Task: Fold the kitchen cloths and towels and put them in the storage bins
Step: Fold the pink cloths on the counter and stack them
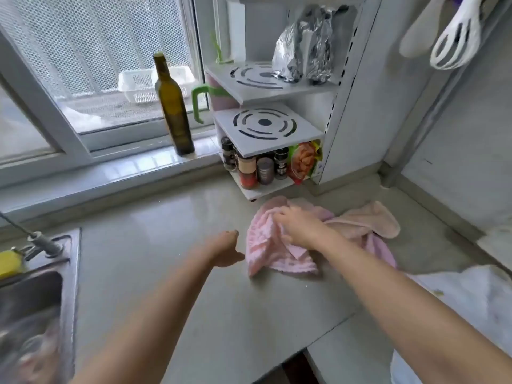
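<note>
While the right hand (pixel 297 227) bunches its fingers into the crumpled pink cloth (pixel 266 245) at the counter's (pixel 166 273) far right, the left hand (pixel 225 249) hovers just beside it, fingers loosely curled, empty. Lifting may drag the overlapping peach towel (pixel 371 221) along.

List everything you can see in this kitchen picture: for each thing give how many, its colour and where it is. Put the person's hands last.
pink cloth: one, crumpled, on the counter
beige towel: one, right of the pink cloth
counter: one, grey-green
bottle: one, dark green, on the windowsill
shelf rack: one, white, in the counter corner
spice jars: several, on the rack's bottom level
foil bags: silver, on the upper shelf
sink: one, steel, far left
sponge: one, yellow, by the sink
left hand: empty, beside the pink cloth
right hand: grips the pink cloth
</note>
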Motion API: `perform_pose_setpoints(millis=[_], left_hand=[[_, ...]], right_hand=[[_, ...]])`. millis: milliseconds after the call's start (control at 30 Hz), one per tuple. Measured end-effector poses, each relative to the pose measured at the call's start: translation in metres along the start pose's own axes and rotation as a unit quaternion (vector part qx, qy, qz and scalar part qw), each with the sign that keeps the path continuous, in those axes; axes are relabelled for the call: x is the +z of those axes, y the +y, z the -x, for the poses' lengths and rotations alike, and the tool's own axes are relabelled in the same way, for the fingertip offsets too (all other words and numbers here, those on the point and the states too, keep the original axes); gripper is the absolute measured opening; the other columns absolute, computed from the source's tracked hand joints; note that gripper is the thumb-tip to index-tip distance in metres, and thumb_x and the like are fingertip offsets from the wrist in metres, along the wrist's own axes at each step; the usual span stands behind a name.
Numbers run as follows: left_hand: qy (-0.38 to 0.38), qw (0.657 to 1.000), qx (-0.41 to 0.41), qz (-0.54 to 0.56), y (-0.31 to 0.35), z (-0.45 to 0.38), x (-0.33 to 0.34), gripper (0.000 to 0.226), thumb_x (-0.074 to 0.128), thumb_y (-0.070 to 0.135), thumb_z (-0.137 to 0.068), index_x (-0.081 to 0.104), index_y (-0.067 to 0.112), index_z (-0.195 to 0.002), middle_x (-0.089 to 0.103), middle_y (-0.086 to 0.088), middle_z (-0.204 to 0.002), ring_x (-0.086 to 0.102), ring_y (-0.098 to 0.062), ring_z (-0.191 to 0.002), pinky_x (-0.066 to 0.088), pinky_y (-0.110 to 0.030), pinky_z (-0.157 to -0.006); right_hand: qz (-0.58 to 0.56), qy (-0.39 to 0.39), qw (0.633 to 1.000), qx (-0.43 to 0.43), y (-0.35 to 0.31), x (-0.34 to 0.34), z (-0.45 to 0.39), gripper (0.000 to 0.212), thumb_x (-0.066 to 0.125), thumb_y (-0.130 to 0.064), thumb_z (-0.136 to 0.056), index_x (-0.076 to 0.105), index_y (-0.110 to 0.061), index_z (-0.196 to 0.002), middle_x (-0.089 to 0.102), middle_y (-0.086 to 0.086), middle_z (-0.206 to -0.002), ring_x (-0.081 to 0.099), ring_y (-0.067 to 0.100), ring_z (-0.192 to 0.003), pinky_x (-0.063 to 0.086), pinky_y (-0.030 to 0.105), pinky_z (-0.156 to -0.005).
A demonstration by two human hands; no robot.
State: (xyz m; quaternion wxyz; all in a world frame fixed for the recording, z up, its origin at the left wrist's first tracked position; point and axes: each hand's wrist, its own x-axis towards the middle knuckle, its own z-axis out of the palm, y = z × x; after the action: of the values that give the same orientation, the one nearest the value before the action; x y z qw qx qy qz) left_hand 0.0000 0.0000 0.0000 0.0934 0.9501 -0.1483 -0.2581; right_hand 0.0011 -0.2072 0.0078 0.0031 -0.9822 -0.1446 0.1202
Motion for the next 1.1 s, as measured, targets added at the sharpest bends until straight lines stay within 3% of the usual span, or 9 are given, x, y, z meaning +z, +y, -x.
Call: perform_pose_setpoints(millis=[67, 233, 367, 433, 533, 700, 900, 1000, 1100], left_hand=[[-0.005, 0.997, -0.025, 0.066, 0.001, -0.014, 0.011, 0.068, 0.059, 0.038, -0.091, 0.03, 0.006, -0.144, 0.042, -0.014, -0.145, 0.043, -0.029, -0.13, 0.036, -0.035, -0.106], [-0.04, 0.975, -0.077, 0.207, 0.005, -0.026, 0.044, 0.078, 0.062, 0.045, -0.087, 0.028, 0.005, -0.145, 0.045, -0.012, -0.143, 0.046, -0.027, -0.127, 0.039, -0.032, -0.102], [-0.017, 0.98, -0.045, 0.192, 0.018, -0.025, 0.046, 0.053, 0.063, 0.04, -0.088, 0.051, 0.009, -0.129, 0.06, -0.01, -0.126, 0.057, -0.028, -0.112, 0.045, -0.031, -0.088], [0.002, 0.982, -0.038, 0.185, 0.022, -0.028, 0.046, 0.045, 0.062, 0.042, -0.087, 0.057, 0.013, -0.121, 0.064, -0.006, -0.117, 0.061, -0.026, -0.102, 0.049, -0.032, -0.082], [0.053, 0.962, -0.049, 0.263, 0.025, -0.036, 0.045, 0.027, 0.059, 0.031, -0.091, 0.069, 0.007, -0.1, 0.07, -0.007, -0.096, 0.066, -0.025, -0.084, 0.048, -0.029, -0.067], [-0.083, 0.806, 0.027, 0.585, 0.012, -0.017, -0.002, 0.024, 0.05, 0.023, -0.098, 0.067, 0.009, -0.109, 0.066, -0.001, -0.089, 0.06, -0.011, -0.075, 0.045, -0.015, -0.049], [-0.188, 0.675, 0.123, 0.703, -0.005, 0.016, -0.067, 0.02, 0.042, 0.011, -0.099, 0.059, 0.005, -0.106, 0.066, -0.001, -0.072, 0.06, -0.006, -0.054, 0.057, -0.021, -0.053], [-0.27, 0.718, 0.162, 0.621, -0.01, 0.033, -0.081, 0.022, 0.05, 0.018, -0.093, 0.059, 0.006, -0.109, 0.069, -0.004, -0.078, 0.056, -0.008, -0.051, 0.052, -0.02, -0.047], [-0.363, 0.781, 0.144, 0.487, -0.021, 0.048, -0.088, 0.038, 0.08, 0.032, -0.068, 0.067, 0.008, -0.096, 0.062, -0.011, -0.066, 0.058, -0.015, -0.045, 0.053, -0.026, -0.045]], right_hand=[[0.036, 0.005, 0.999, -0.029, -0.001, 0.012, -0.023, 0.049, 0.058, -0.017, -0.083, 0.047, -0.029, -0.129, 0.047, 0.0, -0.136, 0.045, 0.024, -0.125, 0.03, 0.049, -0.108], [0.126, 0.003, 0.987, -0.096, 0.005, 0.054, -0.059, 0.045, 0.055, -0.013, -0.086, 0.049, -0.016, -0.131, 0.045, 0.009, -0.137, 0.039, 0.027, -0.128, 0.029, 0.039, -0.108], [-0.113, 0.029, 0.993, 0.028, 0.011, 0.048, -0.069, 0.028, 0.043, -0.015, -0.094, 0.061, -0.015, -0.115, 0.059, 0.006, -0.121, 0.051, 0.026, -0.118, 0.037, 0.032, -0.091], [-0.24, 0.051, 0.968, 0.052, 0.012, 0.032, -0.069, 0.018, 0.042, -0.011, -0.091, 0.059, -0.018, -0.09, 0.064, 0.007, -0.098, 0.058, 0.025, -0.095, 0.037, 0.031, -0.071], [-0.417, 0.027, 0.904, 0.09, 0.02, 0.004, -0.06, 0.02, 0.044, -0.015, -0.092, 0.061, -0.005, -0.087, 0.066, 0.014, -0.096, 0.061, 0.027, -0.09, 0.045, 0.034, -0.073], [-0.48, -0.073, 0.873, 0.046, 0.033, -0.059, -0.006, 0.019, 0.051, -0.021, -0.094, 0.061, -0.008, -0.084, 0.06, 0.004, -0.076, 0.055, 0.013, -0.07, 0.043, 0.024, -0.062], [-0.439, -0.089, 0.887, 0.108, 0.015, -0.108, 0.074, 0.053, 0.058, -0.05, -0.088, 0.063, 0.002, -0.078, 0.055, 0.006, -0.07, 0.046, 0.017, -0.06, 0.037, 0.022, -0.054], [-0.45, -0.047, 0.879, 0.151, -0.009, -0.112, 0.111, 0.044, 0.055, -0.045, -0.092, 0.069, -0.028, -0.053, 0.059, -0.016, -0.054, 0.051, 0.002, -0.048, 0.04, 0.017, -0.053], [-0.482, -0.037, 0.857, 0.18, -0.033, -0.105, 0.143, 0.052, 0.056, -0.036, -0.093, 0.061, -0.028, -0.043, 0.053, -0.018, -0.046, 0.046, -0.002, -0.042, 0.037, 0.015, -0.051]])
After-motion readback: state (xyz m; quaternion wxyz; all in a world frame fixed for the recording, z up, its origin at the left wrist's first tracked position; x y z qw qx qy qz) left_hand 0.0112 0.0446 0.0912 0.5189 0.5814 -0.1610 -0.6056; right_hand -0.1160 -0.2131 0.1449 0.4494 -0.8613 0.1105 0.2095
